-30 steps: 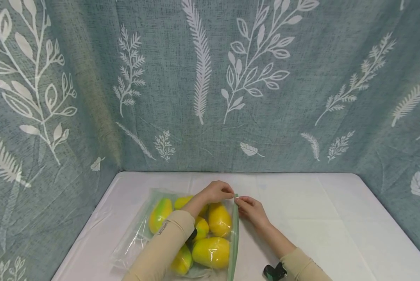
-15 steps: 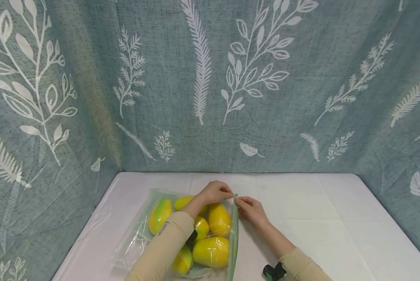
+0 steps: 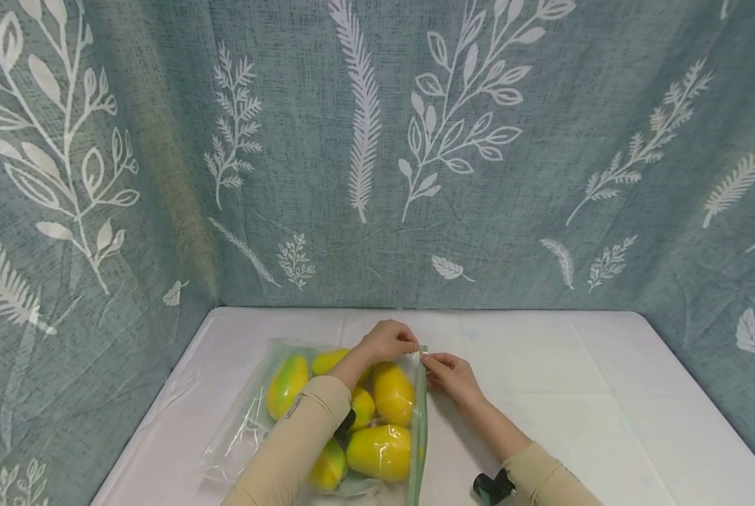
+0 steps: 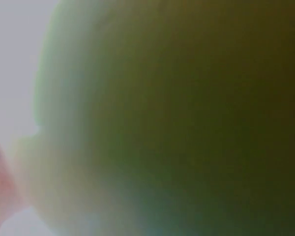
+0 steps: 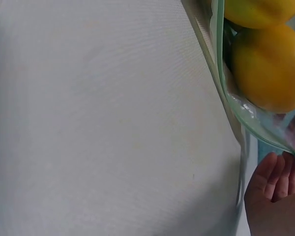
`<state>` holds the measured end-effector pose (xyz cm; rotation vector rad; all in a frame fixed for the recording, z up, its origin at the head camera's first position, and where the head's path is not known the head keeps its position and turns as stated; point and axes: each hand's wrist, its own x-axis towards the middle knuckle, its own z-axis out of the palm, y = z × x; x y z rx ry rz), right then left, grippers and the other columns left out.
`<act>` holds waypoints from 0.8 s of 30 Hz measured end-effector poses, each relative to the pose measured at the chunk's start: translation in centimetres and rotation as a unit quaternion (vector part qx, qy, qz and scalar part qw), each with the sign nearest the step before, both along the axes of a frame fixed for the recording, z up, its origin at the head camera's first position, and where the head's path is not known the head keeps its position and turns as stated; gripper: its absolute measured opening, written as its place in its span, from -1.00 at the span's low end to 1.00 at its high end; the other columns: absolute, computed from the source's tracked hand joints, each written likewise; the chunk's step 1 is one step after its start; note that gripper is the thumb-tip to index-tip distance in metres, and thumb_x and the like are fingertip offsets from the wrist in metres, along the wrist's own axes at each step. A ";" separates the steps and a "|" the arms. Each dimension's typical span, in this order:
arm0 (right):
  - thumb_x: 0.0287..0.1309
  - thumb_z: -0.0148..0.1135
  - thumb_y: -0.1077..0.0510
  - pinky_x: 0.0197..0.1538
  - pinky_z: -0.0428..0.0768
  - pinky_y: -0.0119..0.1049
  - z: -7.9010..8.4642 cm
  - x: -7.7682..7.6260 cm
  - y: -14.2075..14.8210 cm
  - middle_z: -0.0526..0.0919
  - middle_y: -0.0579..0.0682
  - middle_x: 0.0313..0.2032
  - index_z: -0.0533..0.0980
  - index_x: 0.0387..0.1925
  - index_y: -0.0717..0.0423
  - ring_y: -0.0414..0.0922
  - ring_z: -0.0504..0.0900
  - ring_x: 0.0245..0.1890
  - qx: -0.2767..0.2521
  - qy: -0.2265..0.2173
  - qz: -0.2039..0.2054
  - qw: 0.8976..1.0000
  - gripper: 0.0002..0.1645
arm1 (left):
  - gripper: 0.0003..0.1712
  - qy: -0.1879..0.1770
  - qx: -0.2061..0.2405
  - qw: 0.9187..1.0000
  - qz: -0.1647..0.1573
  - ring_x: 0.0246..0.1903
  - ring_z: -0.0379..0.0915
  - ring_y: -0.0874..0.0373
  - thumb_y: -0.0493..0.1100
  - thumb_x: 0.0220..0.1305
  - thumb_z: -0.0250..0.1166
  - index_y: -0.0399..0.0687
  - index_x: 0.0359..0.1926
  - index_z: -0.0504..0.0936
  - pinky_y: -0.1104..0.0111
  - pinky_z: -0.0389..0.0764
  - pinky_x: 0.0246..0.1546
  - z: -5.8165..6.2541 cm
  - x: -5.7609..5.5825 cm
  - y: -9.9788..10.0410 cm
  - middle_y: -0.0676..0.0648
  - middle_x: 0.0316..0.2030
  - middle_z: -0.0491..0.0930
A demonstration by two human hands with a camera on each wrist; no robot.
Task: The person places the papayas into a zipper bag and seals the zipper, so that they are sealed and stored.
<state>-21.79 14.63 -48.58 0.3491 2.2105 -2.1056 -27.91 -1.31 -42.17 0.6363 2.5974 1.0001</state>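
Note:
A clear plastic zip bag point(image 3: 251, 422) with a green-edged mouth lies on the table, its mouth along the right side. Inside are several yellow mangoes point(image 3: 380, 452), some with green patches. Reaching across the bag, my left hand point(image 3: 386, 341) pinches the far corner of the mouth. Just right of it, my right hand point(image 3: 454, 378) pinches the same green edge between thumb and fingers. In the right wrist view, the mouth's two edges stand apart beside a mango point(image 5: 270, 69) and meet at the right hand point(image 5: 273, 206). The left wrist view is mostly a green-brown blur.
The table point(image 3: 560, 400) has a white cover, and its bare surface extends to the right of the bag. A blue-grey leaf-patterned curtain point(image 3: 390, 260) hangs behind and at both sides. Black wrist cameras point(image 3: 494, 486) sit under the sleeves.
Both hands keep their pinch at the far corner of the bag. The green edge has shifted very slightly to the left; the mangoes lie as before.

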 end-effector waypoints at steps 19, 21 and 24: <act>0.25 0.29 0.10 -0.21 0.65 -0.30 0.6 0.5 -0.4 0.63 -0.01 -0.39 0.59 -0.22 0.32 -0.19 0.58 -0.41 0.032 -0.002 0.024 0.999 -0.70 | -0.83 0.019 -0.006 0.999 0.039 -0.22 0.49 0.11 -0.13 0.37 0.23 -0.11 -0.20 0.70 0.23 0.53 -0.15 0.7 -0.2 -0.2 -0.02 -0.24 0.63; 0.24 0.29 0.10 -0.17 0.65 -0.26 0.6 0.8 -0.5 0.64 0.00 -0.38 0.59 -0.22 0.33 -0.18 0.59 -0.39 0.033 -0.001 0.037 0.999 -0.70 | -0.82 0.019 0.003 0.998 0.054 -0.17 0.51 0.07 -0.13 0.38 0.22 -0.11 -0.18 0.70 0.19 0.54 -0.11 0.7 -0.3 -0.5 -0.03 -0.22 0.63; 0.23 0.30 0.09 -0.14 0.65 -0.23 0.7 1.4 -0.8 0.66 0.00 -0.36 0.59 -0.22 0.33 -0.18 0.60 -0.37 0.037 -0.001 0.045 0.998 -0.68 | -0.81 0.019 0.018 0.998 0.063 -0.16 0.52 0.04 -0.14 0.38 0.22 -0.14 -0.17 0.69 0.17 0.55 -0.08 0.7 -0.3 -0.8 -0.06 -0.21 0.63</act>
